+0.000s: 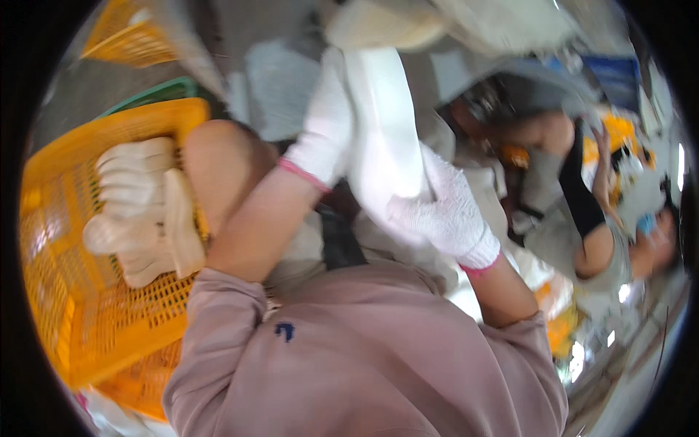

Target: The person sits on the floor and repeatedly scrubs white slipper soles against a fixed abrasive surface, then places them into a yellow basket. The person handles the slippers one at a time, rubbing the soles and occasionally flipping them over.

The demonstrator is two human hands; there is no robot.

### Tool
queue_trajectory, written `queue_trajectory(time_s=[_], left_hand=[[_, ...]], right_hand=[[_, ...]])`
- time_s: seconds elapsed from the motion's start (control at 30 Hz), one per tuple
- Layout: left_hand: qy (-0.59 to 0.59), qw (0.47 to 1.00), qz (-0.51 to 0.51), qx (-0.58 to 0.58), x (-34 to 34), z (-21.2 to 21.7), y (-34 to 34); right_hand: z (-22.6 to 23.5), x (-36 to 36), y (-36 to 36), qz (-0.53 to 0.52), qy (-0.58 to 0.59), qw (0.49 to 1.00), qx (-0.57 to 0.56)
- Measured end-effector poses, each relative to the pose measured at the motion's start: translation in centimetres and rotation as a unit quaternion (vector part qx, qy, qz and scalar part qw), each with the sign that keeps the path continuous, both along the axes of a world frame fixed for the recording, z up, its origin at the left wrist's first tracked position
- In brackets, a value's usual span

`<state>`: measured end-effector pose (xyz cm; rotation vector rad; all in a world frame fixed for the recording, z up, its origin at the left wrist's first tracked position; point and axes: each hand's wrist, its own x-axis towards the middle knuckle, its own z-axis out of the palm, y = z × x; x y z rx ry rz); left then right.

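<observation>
floor [95, 87]: grey | yellow mesh crates [80, 291] left | co-worker [582, 218] seated right

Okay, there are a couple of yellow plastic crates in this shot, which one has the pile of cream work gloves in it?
The large yellow mesh plastic crate at the left, beside the person's knee, holds the cream work gloves. The smaller yellow crate at the top left shows no gloves.

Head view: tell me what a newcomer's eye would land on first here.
At the centre, two white-gloved hands, the left hand and the right hand, grip a long white piece that runs up the middle of the picture. At the left, a bright yellow mesh crate holds a stack of pale, cream-coloured pieces. At the right edge, blurred, another person's bare arm with a black sleeve shows.
</observation>
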<state>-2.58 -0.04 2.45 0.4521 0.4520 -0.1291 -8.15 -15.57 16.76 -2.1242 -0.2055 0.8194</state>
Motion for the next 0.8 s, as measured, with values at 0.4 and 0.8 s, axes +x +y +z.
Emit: queue_trajectory(time_s=[0.4, 0.8], left_hand=[[0.081, 0.975, -0.129, 0.162, -0.5, 2.7, 0.1], [0.002, 0.806, -0.379, 0.454, -0.2, -2.3, -3.4]], right_hand=[[-4.4, -1.0, -4.0, -0.107, -0.247, 0.962, 0.055], [-9.4, -28.5, -39.3, -0.345, -0.117, 0.766, -0.529]])
